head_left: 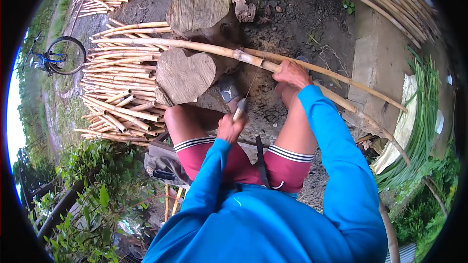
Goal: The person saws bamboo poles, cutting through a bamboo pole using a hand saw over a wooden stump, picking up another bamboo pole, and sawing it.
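A long bamboo pole [209, 46] lies across two cut tree stumps and runs on to the lower right. My right hand [292, 74] is closed round this pole, just right of a pale node. My left hand [231, 127] grips the light handle [239, 109] of a tool, below the pole. From that handle a thin blade [252, 82] reaches up to the pole, left of my right hand. A thinner pole [336, 75] passes behind the held one.
Cut bamboo pieces [122, 75] are piled left of the nearer stump [185, 75]; the farther stump [199, 9] stands beyond. Long poles [390, 2] lie at the upper right. Green stalks [423, 112] rest on a pale sack [400, 134] at right. A bicycle [58, 58] is far left.
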Demonstrator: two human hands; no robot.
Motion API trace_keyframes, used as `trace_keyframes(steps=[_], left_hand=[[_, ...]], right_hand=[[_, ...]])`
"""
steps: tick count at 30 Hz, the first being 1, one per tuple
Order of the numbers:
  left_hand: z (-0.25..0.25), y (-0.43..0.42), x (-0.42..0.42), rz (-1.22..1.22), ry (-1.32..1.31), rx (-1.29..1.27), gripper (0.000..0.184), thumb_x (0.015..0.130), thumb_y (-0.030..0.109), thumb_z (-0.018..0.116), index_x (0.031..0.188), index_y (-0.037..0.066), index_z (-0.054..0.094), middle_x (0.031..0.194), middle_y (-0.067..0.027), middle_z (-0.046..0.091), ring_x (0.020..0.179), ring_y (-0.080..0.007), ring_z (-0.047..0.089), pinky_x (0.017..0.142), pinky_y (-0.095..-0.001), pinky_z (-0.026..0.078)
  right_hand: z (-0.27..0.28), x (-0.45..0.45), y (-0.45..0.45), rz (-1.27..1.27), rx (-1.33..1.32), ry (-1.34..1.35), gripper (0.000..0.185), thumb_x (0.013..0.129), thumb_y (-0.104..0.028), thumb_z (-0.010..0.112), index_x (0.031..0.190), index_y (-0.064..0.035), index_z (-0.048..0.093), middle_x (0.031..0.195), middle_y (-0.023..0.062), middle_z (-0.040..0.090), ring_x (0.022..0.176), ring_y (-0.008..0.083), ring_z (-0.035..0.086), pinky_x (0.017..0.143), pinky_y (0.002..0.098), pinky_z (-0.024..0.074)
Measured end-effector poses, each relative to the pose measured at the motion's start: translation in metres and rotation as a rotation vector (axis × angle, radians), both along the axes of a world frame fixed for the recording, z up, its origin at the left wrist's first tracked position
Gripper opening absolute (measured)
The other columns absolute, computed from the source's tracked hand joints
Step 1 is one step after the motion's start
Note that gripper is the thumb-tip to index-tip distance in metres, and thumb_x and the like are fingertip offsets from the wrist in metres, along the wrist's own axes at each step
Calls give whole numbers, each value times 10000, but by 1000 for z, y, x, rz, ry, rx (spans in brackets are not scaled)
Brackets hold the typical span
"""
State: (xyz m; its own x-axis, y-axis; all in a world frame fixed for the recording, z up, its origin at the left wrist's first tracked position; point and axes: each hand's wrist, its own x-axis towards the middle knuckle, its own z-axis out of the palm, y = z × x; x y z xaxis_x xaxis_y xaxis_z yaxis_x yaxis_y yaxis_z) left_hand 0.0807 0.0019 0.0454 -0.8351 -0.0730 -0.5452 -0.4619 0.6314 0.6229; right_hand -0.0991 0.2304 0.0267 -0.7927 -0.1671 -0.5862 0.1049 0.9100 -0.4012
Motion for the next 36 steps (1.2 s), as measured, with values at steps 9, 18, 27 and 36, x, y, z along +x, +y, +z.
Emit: trace_keyframes(steps=[9,18,27,36], left_hand=[[-16,21,-53,-41,28,-88,408,793,320,567,952,-45,651,812,-312,638,853,-440,653,765,-478,504],[6,-11,20,38,-125,-6,371,763,262,574,1011,3,670,861,-301,651,919,-441,650,803,-481,495],[4,-13,40,37,-100,-30,319,767,285,581,951,44,680,858,-272,647,884,-447,636,785,-504,479],[-40,28,-47,41,34,-62,311,720,275,638,941,59,666,866,-273,614,784,-438,619,731,-488,516]], right_hand=[[-3,-1,2,23,-49,-39,453,661,-351,660,891,39,689,845,236,682,820,364,681,717,437,523],[-1,-1,-4,31,21,-74,453,663,-282,639,1022,-11,691,1094,247,655,1053,411,620,928,455,491],[-13,3,9,4,-31,-60,424,642,-289,651,949,-1,702,1004,248,675,1000,394,644,889,461,503],[-16,6,11,19,-76,-10,440,641,-342,668,906,9,687,925,242,679,889,384,660,779,445,509]])
